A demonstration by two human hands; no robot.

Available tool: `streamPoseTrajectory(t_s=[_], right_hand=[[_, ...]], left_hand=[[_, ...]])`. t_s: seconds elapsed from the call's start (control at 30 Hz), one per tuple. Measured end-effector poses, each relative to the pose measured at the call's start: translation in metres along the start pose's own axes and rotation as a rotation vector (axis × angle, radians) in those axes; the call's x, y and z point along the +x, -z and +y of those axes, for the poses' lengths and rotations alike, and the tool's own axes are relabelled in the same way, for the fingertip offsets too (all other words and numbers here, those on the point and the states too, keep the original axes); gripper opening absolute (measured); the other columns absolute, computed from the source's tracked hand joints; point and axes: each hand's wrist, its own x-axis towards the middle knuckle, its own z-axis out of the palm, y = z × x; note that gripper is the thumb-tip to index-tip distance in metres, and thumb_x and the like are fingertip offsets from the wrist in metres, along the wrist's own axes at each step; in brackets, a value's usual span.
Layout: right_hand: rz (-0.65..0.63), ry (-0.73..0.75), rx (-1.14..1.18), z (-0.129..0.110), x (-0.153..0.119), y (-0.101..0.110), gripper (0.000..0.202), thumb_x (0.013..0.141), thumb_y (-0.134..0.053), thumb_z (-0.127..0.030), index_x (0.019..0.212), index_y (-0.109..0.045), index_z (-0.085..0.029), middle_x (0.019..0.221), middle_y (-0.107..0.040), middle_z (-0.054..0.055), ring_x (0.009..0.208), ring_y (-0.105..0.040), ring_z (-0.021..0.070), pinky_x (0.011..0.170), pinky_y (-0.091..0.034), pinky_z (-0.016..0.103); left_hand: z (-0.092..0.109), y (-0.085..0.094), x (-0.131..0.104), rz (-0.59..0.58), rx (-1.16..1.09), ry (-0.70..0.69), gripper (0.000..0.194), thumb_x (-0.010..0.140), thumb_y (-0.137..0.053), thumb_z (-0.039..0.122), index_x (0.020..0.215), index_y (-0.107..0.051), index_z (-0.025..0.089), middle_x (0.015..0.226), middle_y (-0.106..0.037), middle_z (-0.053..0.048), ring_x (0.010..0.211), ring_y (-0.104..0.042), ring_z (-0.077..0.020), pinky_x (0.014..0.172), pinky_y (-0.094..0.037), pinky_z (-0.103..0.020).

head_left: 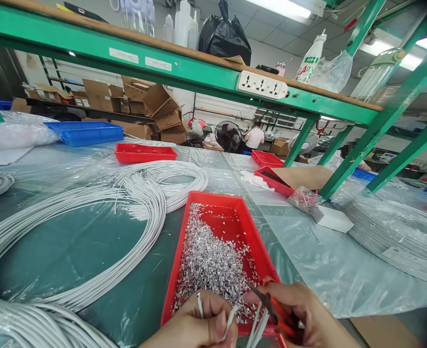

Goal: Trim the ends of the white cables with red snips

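Observation:
My left hand is at the bottom edge, fingers pinched around thin white wires whose ends stick out over a red tray. My right hand holds red-handled scissors, blades pointing toward the wire ends. The tray holds a heap of small silvery foil scraps. A large coil of white cables lies to the left on the green, plastic-covered table.
Another cable bundle lies at right beside a small white box. More red trays and a blue tray sit farther back. Green shelf struts rise at right. A person sits far behind near a fan.

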Motion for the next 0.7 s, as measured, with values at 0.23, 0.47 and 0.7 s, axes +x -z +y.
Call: streamPoseTrajectory(t_s=[0.23, 0.47, 0.7], right_hand=[[0.156, 0.266, -0.35, -0.005, 0.012, -0.016, 0.022, 0.075, -0.052, -0.02, 0.056, -0.043, -0.02, 0.049, -0.035, -0.006, 0.047, -0.032, 0.0108, 0.048, -0.027, 0.026], [0.196, 0.302, -0.271, -0.003, 0.014, -0.015, 0.021, 0.069, -0.05, -0.01, 0.056, -0.038, -0.021, 0.05, -0.04, -0.004, 0.049, -0.038, 0.0121, 0.051, -0.03, 0.024], [0.209, 0.262, -0.06, -0.003, 0.027, -0.018, 0.034, 0.074, -0.053, -0.015, 0.057, -0.024, -0.023, 0.051, -0.024, -0.009, 0.046, -0.021, 0.0087, 0.042, -0.021, 0.024]], left_hand=[[0.001, -0.015, -0.004, 0.223, 0.099, 0.046, 0.047, 0.062, -0.07, 0.062, 0.066, -0.06, 0.016, 0.041, -0.04, 0.007, 0.036, -0.024, -0.0043, 0.038, -0.01, -0.021], [0.004, -0.026, -0.002, 0.39, 0.275, -0.069, 0.046, 0.067, -0.066, 0.062, 0.069, -0.057, 0.016, 0.046, -0.042, 0.006, 0.041, -0.026, -0.0066, 0.044, -0.018, -0.021], [-0.003, -0.019, 0.004, 0.469, 0.42, -0.227, 0.042, 0.075, -0.061, 0.056, 0.068, -0.052, 0.016, 0.055, -0.035, 0.006, 0.051, -0.026, -0.0094, 0.051, -0.02, -0.024]])
